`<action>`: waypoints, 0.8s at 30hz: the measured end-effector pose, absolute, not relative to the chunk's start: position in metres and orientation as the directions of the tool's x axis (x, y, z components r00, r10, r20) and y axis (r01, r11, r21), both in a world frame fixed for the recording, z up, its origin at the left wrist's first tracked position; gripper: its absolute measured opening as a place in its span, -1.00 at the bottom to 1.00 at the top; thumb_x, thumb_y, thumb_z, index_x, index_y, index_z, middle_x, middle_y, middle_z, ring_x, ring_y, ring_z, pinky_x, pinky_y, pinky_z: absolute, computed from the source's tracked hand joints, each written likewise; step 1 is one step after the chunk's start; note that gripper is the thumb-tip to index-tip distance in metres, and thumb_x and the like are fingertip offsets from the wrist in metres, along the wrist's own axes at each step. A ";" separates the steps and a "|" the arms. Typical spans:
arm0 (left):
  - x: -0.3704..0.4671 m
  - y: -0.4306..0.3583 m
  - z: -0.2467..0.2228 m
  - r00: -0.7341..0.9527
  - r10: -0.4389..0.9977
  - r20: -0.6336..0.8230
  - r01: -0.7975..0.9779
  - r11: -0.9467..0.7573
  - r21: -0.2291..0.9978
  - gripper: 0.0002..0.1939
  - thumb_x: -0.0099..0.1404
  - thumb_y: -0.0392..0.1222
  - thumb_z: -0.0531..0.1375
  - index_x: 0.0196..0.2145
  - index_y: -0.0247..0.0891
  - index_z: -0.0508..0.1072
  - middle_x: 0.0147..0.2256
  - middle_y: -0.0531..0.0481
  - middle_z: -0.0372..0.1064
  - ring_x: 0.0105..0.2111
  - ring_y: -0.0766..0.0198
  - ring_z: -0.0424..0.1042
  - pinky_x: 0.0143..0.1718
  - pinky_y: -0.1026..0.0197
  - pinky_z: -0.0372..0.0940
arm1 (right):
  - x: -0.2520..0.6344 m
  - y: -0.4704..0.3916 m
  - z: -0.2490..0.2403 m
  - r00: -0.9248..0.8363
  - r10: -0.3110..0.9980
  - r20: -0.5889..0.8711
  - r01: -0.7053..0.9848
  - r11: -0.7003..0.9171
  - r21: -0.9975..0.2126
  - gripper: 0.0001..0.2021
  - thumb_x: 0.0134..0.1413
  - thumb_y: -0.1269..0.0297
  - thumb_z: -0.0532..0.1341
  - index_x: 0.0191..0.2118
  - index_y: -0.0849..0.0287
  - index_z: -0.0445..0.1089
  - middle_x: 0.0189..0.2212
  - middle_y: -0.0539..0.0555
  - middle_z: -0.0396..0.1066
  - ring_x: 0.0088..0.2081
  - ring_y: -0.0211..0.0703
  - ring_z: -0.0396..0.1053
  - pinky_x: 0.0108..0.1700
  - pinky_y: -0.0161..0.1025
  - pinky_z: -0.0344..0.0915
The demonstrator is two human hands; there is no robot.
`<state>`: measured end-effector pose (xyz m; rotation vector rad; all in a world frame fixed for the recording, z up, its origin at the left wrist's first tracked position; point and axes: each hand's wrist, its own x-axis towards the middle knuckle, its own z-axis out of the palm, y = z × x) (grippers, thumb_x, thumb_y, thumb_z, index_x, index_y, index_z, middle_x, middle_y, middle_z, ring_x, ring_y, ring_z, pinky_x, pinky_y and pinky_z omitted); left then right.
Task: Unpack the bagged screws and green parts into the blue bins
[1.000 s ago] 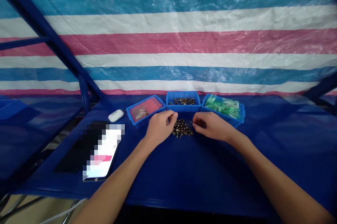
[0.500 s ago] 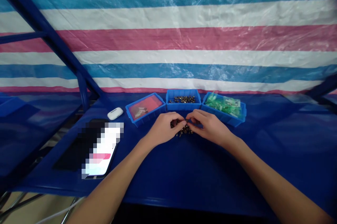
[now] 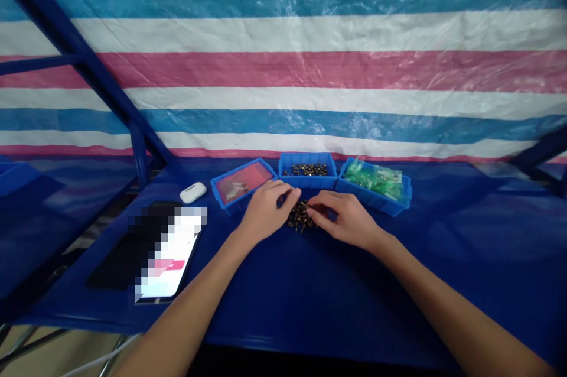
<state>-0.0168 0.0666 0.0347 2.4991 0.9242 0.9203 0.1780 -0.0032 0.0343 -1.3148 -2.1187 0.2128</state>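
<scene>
A small heap of dark brass-coloured metal pieces (image 3: pixel 300 220), which look like round-headed tacks, lies on the blue table between my hands. My left hand (image 3: pixel 267 210) is at the heap's left, raised a little, thumb and forefinger brought together; whatever is between them is too small to make out. From the right side, my right hand (image 3: pixel 349 218) reaches to the heap with its fingertips and thumb closed at its edge. Its fingers hide what they grip, if anything. Behind the heap stands a blue bin (image 3: pixel 308 183) with more of the same pieces.
A blue bin (image 3: pixel 241 202) at left holds a reddish sheet or box and small pieces. Another blue bin (image 3: pixel 376 198) at right contains green plastic bags. On the left lie a white earphone case (image 3: pixel 193 192) and a lit phone (image 3: pixel 170 270). A blue metal frame (image 3: pixel 101 87) rises at left.
My hands have moved apart from where their fingertips met above the heap. The left hand has shifted left and slightly up; the right fingertips have lowered toward the heap, now more exposed.
</scene>
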 end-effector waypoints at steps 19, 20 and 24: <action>-0.014 0.064 0.024 0.489 0.732 0.474 0.641 -0.670 0.375 -0.72 0.41 -0.14 0.03 -0.39 -0.25 0.43 -0.39 -0.02 0.29 -0.37 0.26 0.33 -0.30 0.20 0.22 | 0.204 0.000 0.031 -0.326 0.945 0.028 0.879 0.313 -0.360 -0.79 0.05 0.10 0.28 -0.44 0.11 0.37 -0.52 -0.01 0.43 -0.48 -0.21 0.32 -0.47 -0.29 0.04; -0.014 0.064 0.024 0.493 0.732 0.471 0.640 -0.672 0.374 -0.72 0.41 -0.15 0.03 -0.39 -0.25 0.43 -0.39 -0.02 0.29 -0.37 0.26 0.33 -0.31 0.20 0.22 | 0.205 0.000 0.031 -0.335 0.942 0.031 0.881 0.325 -0.345 -0.83 0.09 0.15 0.25 -0.42 0.11 0.37 -0.50 -0.01 0.44 -0.47 -0.21 0.33 -0.46 -0.28 0.05; -0.014 0.064 0.022 0.505 0.728 0.464 0.630 -0.678 0.379 -0.74 0.40 -0.16 0.04 -0.39 -0.25 0.43 -0.39 -0.01 0.31 -0.36 0.26 0.34 -0.31 0.20 0.23 | 0.209 0.001 0.032 -0.297 0.950 0.094 0.885 0.311 -0.347 -0.89 0.14 0.28 0.16 -0.36 0.13 0.40 -0.45 0.02 0.45 -0.44 -0.21 0.35 -0.40 -0.27 0.12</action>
